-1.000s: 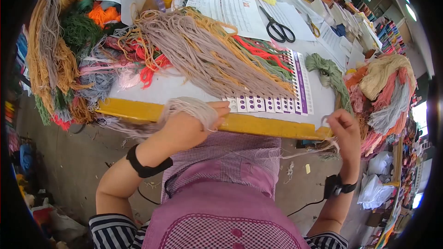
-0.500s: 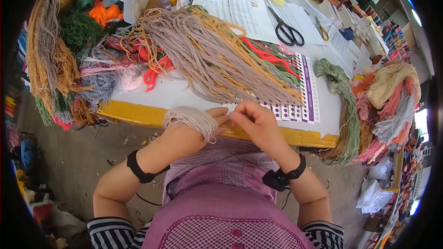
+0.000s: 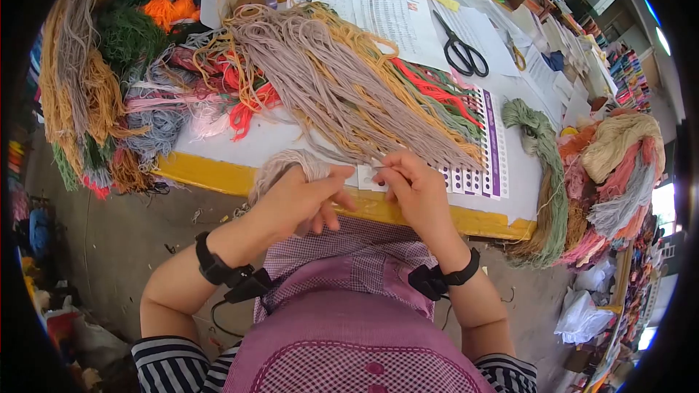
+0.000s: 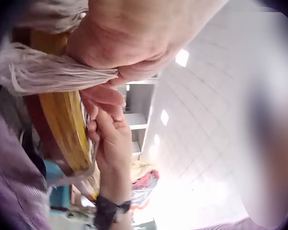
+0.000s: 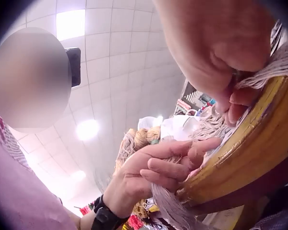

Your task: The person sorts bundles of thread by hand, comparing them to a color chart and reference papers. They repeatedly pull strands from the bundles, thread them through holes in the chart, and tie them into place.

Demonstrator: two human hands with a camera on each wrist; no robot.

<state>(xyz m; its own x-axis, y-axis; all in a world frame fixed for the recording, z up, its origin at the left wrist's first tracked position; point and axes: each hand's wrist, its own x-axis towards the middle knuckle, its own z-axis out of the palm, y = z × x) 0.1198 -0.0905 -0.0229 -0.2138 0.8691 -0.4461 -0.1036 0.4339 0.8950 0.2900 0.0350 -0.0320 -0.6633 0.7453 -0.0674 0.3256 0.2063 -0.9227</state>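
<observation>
A pale mauve-beige skein of yarn (image 3: 291, 165) loops around my left hand (image 3: 309, 200), whose bent fingers curl over it in the right wrist view. My right hand (image 3: 419, 193) pinches the end of a pale strand between thumb and forefinger at the table edge. In the left wrist view that strand (image 4: 74, 179) trails down from the right fingers. Beside the fingertips lie white punched cards (image 3: 459, 178) with purple marks, partly hidden by the right hand. Long mauve and mustard yarns (image 3: 328, 80) spread across the table from the cards.
Black scissors (image 3: 464, 54) lie on printed sheets (image 3: 400, 22) at the back. Green yarn (image 3: 535, 131) and mixed skeins (image 3: 611, 153) hang over the right edge; coloured bundles (image 3: 156, 131) pile up at left. A yellow edge (image 3: 207, 175) borders the table.
My right hand has come from the far right, where it drew out a strand, back beside the left hand. The left hand has turned, lowering its fingers away from the cards.
</observation>
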